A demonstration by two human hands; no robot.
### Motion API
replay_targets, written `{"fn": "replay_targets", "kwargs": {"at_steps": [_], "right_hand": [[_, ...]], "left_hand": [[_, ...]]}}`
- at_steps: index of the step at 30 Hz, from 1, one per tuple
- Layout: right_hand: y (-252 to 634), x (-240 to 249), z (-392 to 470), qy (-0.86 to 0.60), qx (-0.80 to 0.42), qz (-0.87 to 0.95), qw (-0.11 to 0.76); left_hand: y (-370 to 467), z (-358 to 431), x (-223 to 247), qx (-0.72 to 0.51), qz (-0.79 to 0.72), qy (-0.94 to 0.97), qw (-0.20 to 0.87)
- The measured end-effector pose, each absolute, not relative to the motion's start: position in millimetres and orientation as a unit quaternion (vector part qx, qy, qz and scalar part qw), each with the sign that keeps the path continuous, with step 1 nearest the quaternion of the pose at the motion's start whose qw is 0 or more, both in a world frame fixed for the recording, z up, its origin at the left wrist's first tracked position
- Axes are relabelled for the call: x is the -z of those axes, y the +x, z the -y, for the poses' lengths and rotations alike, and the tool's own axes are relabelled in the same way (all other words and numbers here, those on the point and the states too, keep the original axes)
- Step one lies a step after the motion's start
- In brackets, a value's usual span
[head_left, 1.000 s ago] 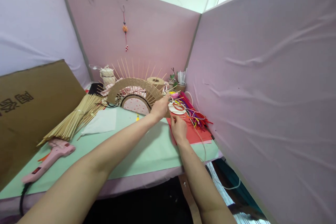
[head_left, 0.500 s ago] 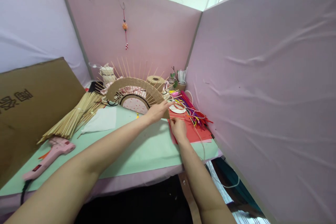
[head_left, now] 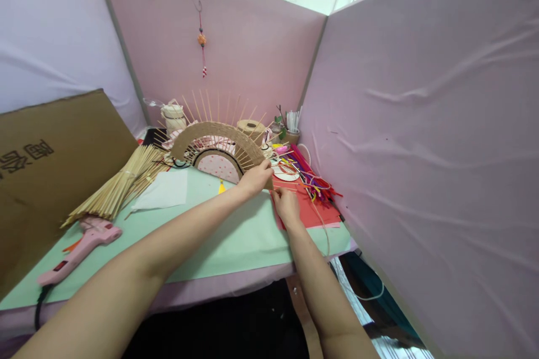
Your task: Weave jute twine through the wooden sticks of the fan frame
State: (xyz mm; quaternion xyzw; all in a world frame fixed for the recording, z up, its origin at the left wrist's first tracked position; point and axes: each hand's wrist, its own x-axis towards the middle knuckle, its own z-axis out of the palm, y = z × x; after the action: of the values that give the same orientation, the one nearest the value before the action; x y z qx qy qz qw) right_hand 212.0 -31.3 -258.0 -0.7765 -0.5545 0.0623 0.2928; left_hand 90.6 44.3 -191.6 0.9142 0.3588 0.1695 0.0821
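A half-round fan (head_left: 219, 128) of thin wooden sticks stands on the table, with a tan woven band arching across the sticks. Its inner half-circle (head_left: 219, 167) is pale pink with small red dots and a dark rim. My left hand (head_left: 255, 178) is closed around the band's right end, fingers curled at its edge. Just below, my right hand (head_left: 287, 207) is pinched closed by the band's lower right corner; what it holds is hidden. Stick ends poke out past both hands over red paper (head_left: 311, 210). A yellow tassel (head_left: 222, 187) hangs under the fan.
Bundled bamboo sticks (head_left: 113, 185), a white sheet (head_left: 162, 190) and a pink glue gun (head_left: 82, 249) lie at left beside a cardboard sheet (head_left: 54, 174). Coloured pipe cleaners (head_left: 314, 176) lie at right. Behind the fan stands a tape roll (head_left: 250, 125). Partition walls enclose the table.
My left hand's fingers, stretched past the band's edge before, have drawn in and curled around it. The yellow tassel shows more fully. My right hand stays in nearly the same place.
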Motion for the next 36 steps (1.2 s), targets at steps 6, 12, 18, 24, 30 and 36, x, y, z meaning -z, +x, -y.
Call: {"fn": "replay_targets", "kwargs": {"at_steps": [6,12,18,24,30,36], "right_hand": [[217.2,257.8,44.5,-0.775,-0.068,0.549,0.306],[253.4,269.4,70.8,-0.743,-0.039,0.532,0.405],[280.7,266.9,69.7,-0.713,-0.145,0.454,0.515],[282.3,266.7,60.4,-0.729,-0.137,0.441,0.505],[248.7,266.3,82.7,-0.760,-0.034,0.518,0.392],[222.2,265.4,84.3,-0.777,-0.019,0.566,0.275]], "left_hand": [[95.1,-41.8,197.7,-0.169,-0.397,0.901,0.049],[96.9,-42.8,200.2,-0.172,-0.398,0.900,0.046],[98.9,-45.5,204.4,-0.178,-0.395,0.901,0.026],[98.8,-46.4,205.7,-0.188,-0.389,0.902,0.018],[100.2,-47.4,205.2,-0.183,-0.392,0.901,0.015],[99.6,-48.8,205.6,-0.193,-0.379,0.905,0.004]]}}
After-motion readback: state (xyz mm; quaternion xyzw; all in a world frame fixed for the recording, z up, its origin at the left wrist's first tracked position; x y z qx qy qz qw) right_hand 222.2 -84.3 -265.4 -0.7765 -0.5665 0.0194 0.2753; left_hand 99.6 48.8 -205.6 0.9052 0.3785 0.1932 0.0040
